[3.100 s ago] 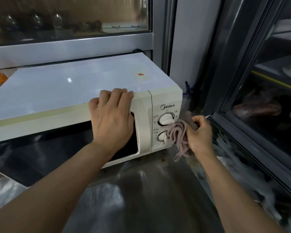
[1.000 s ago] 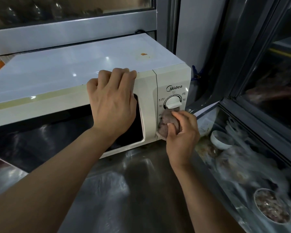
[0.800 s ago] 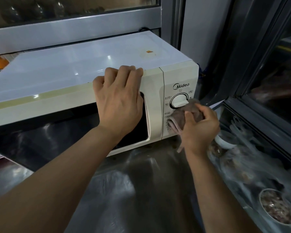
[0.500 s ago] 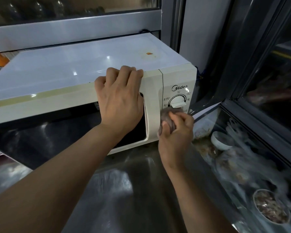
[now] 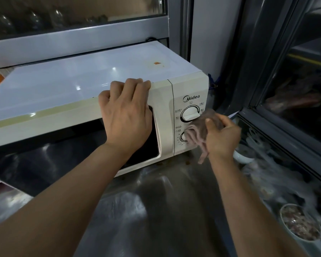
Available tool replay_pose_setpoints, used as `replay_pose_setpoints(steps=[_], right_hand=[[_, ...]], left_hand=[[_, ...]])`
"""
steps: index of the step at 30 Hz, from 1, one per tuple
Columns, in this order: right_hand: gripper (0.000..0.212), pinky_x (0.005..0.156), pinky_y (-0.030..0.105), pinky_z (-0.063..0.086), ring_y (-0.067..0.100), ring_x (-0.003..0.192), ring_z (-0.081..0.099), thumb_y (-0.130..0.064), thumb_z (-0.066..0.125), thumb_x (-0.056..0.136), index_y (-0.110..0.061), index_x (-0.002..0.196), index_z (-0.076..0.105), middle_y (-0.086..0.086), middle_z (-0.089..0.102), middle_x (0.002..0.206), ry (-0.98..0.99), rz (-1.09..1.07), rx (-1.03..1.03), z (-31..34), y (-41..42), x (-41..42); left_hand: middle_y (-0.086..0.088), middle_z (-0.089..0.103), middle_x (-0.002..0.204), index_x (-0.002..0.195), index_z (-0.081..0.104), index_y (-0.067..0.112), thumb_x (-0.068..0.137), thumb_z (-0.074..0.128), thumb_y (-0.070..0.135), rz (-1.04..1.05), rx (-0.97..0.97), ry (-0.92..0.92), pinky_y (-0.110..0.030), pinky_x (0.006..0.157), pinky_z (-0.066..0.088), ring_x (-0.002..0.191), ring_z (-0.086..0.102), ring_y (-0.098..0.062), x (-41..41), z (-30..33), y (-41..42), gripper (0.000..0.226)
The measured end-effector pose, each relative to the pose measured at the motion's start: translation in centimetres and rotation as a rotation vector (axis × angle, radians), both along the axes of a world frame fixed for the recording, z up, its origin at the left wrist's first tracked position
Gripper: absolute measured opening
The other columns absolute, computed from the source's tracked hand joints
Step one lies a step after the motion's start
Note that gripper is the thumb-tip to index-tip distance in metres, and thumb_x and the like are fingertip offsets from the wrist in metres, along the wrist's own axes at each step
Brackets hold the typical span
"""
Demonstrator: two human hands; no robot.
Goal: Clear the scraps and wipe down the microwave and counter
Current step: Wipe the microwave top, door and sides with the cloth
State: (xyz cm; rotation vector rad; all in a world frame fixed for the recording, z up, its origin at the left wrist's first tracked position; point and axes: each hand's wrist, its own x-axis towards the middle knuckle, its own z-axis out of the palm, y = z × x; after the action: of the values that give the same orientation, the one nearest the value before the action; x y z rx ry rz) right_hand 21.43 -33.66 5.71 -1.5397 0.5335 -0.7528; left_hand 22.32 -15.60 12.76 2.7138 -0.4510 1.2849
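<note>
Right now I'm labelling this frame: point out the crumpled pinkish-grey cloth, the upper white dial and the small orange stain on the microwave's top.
crumpled pinkish-grey cloth (image 5: 199,133), head view, on its bunched folds.
upper white dial (image 5: 190,114), head view, on its raised grip.
small orange stain (image 5: 157,63), head view, on its middle.
</note>
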Motion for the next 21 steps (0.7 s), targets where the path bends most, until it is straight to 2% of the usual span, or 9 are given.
replay_pose_setpoints(steps=[3, 5, 7, 11, 13, 15, 18, 20, 21], right_hand=[[0.013, 0.085, 0.033, 0.055, 0.017, 0.090, 0.066, -0.008, 0.068, 0.082, -0.016, 0.092, 0.069, 0.003, 0.070, 0.092, 0.064, 0.044, 0.007, 0.4, -1.8, 0.7], [0.012, 0.083, 0.033, 0.055, 0.016, 0.089, 0.066, -0.012, 0.071, 0.079, -0.021, 0.084, 0.066, -0.001, 0.069, 0.088, 0.018, 0.047, -0.003, 0.3, -1.6, 0.6], [0.013, 0.079, 0.025, 0.053, 0.013, 0.088, 0.064, -0.015, 0.072, 0.078, -0.022, 0.082, 0.062, -0.005, 0.066, 0.087, -0.047, 0.075, -0.045, -0.2, -1.1, 0.6], [0.019, 0.083, 0.034, 0.052, 0.024, 0.091, 0.060, -0.009, 0.070, 0.080, -0.013, 0.087, 0.053, 0.015, 0.060, 0.100, -0.010, 0.150, -0.156, -3.4, -0.8, 1.0], [0.020, 0.081, 0.038, 0.053, 0.028, 0.090, 0.061, -0.009, 0.071, 0.081, -0.013, 0.085, 0.052, 0.019, 0.059, 0.101, 0.018, 0.177, -0.116, -4.7, -0.9, 0.9], [0.020, 0.073, 0.031, 0.053, 0.024, 0.085, 0.061, -0.011, 0.072, 0.080, -0.012, 0.085, 0.053, 0.016, 0.061, 0.096, 0.080, 0.203, -0.112, -5.4, -1.4, 0.8], [0.015, 0.060, 0.009, 0.040, 0.016, 0.079, 0.057, -0.010, 0.069, 0.081, -0.008, 0.090, 0.057, 0.007, 0.061, 0.088, 0.261, 0.203, -0.217, -6.7, -2.1, -0.4], [0.013, 0.058, 0.002, 0.037, 0.015, 0.077, 0.057, -0.010, 0.067, 0.082, -0.006, 0.093, 0.060, 0.007, 0.062, 0.087, 0.214, 0.120, -0.215, -7.0, -2.0, -1.6], [0.013, 0.061, 0.002, 0.039, 0.013, 0.077, 0.058, -0.010, 0.067, 0.083, -0.006, 0.094, 0.061, 0.008, 0.064, 0.087, 0.139, 0.080, -0.179, -6.7, -1.7, -2.0]], left_hand=[[-0.001, 0.062, 0.112, 0.117, 0.061, 0.013, 0.075, 0.052, 0.011, 0.000, -0.012, 0.009, -0.038, 0.076, 0.031, 0.094, 0.052, -0.031, -0.1, 0.1, -0.1, 0.043], [-0.002, 0.062, 0.112, 0.117, 0.061, 0.013, 0.075, 0.052, 0.010, 0.000, -0.022, 0.012, -0.038, 0.076, 0.031, 0.095, 0.052, -0.031, -0.1, 0.1, -0.1, 0.043], [-0.002, 0.062, 0.113, 0.117, 0.061, 0.013, 0.075, 0.053, 0.010, -0.002, -0.027, 0.008, -0.038, 0.077, 0.030, 0.095, 0.052, -0.031, -0.1, 0.1, -0.1, 0.043], [-0.001, 0.062, 0.113, 0.117, 0.061, 0.014, 0.076, 0.053, 0.010, -0.003, -0.035, -0.001, -0.038, 0.078, 0.030, 0.096, 0.052, -0.030, 0.1, -0.2, -0.2, 0.042], [-0.001, 0.062, 0.113, 0.117, 0.061, 0.014, 0.076, 0.053, 0.011, 0.001, -0.028, -0.013, -0.039, 0.078, 0.030, 0.096, 0.052, -0.030, 0.1, -0.3, -0.2, 0.042], [-0.002, 0.062, 0.113, 0.118, 0.060, 0.014, 0.076, 0.052, 0.012, 0.004, -0.022, -0.010, -0.038, 0.078, 0.030, 0.097, 0.052, -0.030, 0.1, -0.2, -0.2, 0.042], [-0.002, 0.061, 0.114, 0.119, 0.060, 0.014, 0.077, 0.050, 0.012, 0.009, -0.030, 0.003, -0.038, 0.078, 0.029, 0.098, 0.051, -0.031, -0.1, -0.1, -0.2, 0.043], [-0.002, 0.061, 0.114, 0.119, 0.059, 0.014, 0.077, 0.051, 0.011, 0.006, -0.034, -0.002, -0.038, 0.079, 0.028, 0.099, 0.050, -0.031, -0.1, -0.1, -0.2, 0.043], [-0.002, 0.061, 0.115, 0.119, 0.060, 0.014, 0.077, 0.051, 0.011, 0.002, -0.037, -0.003, -0.038, 0.079, 0.028, 0.099, 0.050, -0.031, -0.1, -0.1, -0.2, 0.043]])
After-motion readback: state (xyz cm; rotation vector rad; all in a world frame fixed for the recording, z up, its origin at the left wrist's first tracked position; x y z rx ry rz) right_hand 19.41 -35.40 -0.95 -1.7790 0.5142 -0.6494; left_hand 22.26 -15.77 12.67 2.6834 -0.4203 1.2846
